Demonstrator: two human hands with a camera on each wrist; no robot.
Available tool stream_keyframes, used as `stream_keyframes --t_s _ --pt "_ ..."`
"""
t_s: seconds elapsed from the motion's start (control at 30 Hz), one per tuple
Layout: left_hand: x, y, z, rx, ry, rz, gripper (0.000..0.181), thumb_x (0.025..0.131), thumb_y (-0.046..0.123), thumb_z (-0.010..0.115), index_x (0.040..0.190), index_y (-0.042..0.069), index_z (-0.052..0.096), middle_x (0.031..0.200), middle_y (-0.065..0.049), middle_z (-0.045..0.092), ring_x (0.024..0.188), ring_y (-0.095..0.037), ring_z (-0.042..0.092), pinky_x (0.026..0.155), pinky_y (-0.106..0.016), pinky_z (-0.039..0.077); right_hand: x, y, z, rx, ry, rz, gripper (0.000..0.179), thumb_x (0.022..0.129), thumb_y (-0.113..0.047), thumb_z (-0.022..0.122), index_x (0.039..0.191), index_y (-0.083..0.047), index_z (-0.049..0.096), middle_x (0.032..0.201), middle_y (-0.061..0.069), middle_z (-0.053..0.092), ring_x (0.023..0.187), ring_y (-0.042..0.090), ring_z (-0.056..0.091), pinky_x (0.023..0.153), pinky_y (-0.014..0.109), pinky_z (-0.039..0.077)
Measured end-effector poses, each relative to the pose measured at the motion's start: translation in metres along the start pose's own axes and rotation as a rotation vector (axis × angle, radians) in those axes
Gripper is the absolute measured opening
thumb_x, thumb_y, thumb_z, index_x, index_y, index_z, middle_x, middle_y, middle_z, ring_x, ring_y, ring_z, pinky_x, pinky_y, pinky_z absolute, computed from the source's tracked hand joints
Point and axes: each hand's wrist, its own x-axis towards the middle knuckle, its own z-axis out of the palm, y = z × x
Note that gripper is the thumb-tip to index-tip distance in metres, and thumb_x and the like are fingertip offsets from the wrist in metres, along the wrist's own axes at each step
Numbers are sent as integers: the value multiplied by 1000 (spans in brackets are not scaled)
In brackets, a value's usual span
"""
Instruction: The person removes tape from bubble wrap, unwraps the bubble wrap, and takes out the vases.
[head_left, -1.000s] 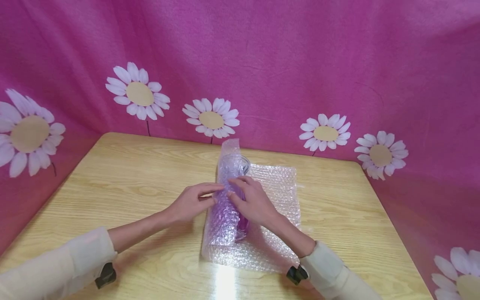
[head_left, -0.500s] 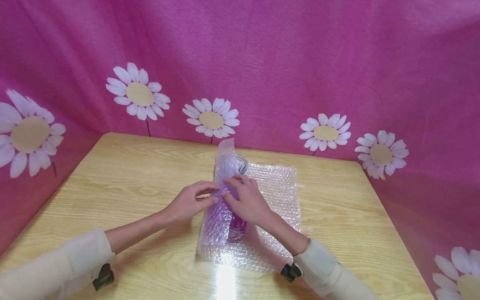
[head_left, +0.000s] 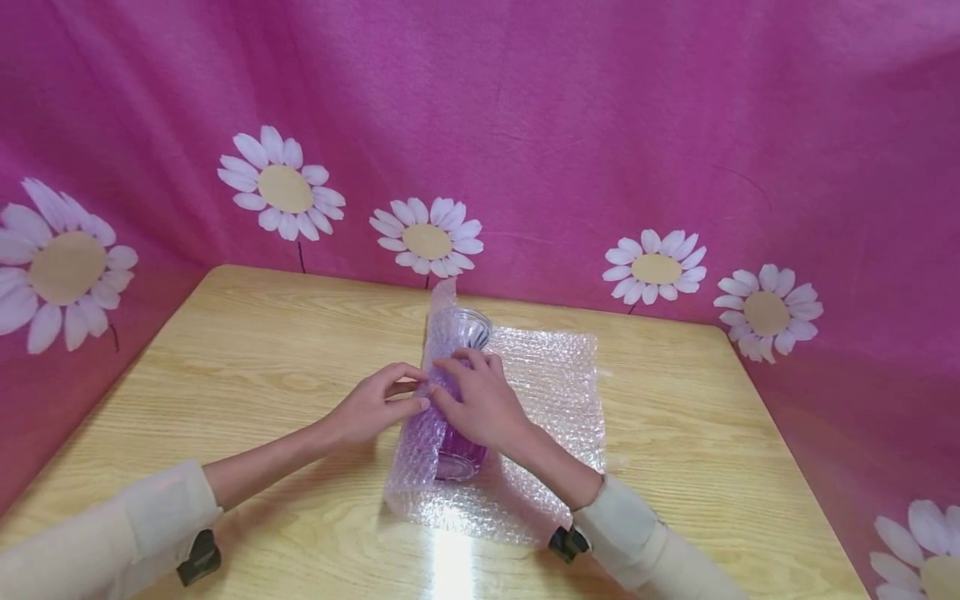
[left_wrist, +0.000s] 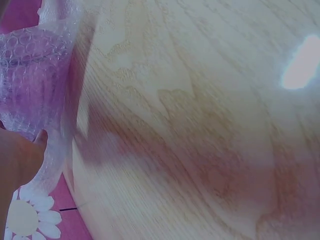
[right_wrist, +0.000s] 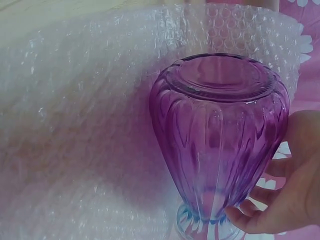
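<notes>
A purple ribbed glass vase (head_left: pixel 467 454) with a clear, blue-tinged neck lies on its side, its base towards me. Under it is a sheet of bubble wrap (head_left: pixel 551 375), whose left part (head_left: pixel 416 462) comes up over the vase's left side. My left hand (head_left: pixel 371 406) holds that raised wrap at the left, thumb and fingers set a little apart; in the left wrist view the thumb (left_wrist: pixel 42 140) touches the wrap. My right hand (head_left: pixel 483 400) grips the vase from above and right. The right wrist view shows its fingers (right_wrist: pixel 242 219) curved at the narrow neck.
The wood-grain table (head_left: pixel 285 333) surrounds the wrap. A pink cloth with white daisies (head_left: pixel 525 150) hangs along its back and sides. Each forearm carries a dark wrist device (head_left: pixel 567 543) by the cuff. Light glares on the table's near part.
The vase has shifted left and more of its base and rim shows past the wrap's edge. Both hands have moved slightly left, together with the folded wrap.
</notes>
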Motion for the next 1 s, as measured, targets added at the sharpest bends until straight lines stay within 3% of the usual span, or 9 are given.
stream_keyframes --t_s 0.2,0.43,0.77,1.0 --pt "0 1 0 -15 -12 -1 36 94 8 66 126 -6 55 140 -26 48 128 -47 48 99 -41 51 -1 -1 -1 1 1 0 45 100 -37 58 137 -12 62 140 16 52 124 39 43 94 54 48" --pt "-2 1 -2 -22 -12 -26 36 95 10 66 126 -5 55 143 -27 45 131 -47 46 100 -42 50 -2 1 -2 31 3 -53 44 100 -36 57 135 -10 62 139 17 54 126 36 43 101 51 42" --pt "-3 -2 -4 -37 -9 -50 37 95 11 65 126 -6 53 144 -28 44 131 -46 45 100 -42 49 1 -1 2 42 9 -57 41 99 -35 58 132 -10 64 139 16 54 127 35 42 101 50 42" --pt "-3 -2 -3 -99 -18 -59 39 95 8 64 128 -8 49 144 -30 43 131 -45 46 101 -40 49 5 -4 3 22 8 -55 39 99 -35 59 129 -11 67 138 15 56 127 37 43 103 51 40"
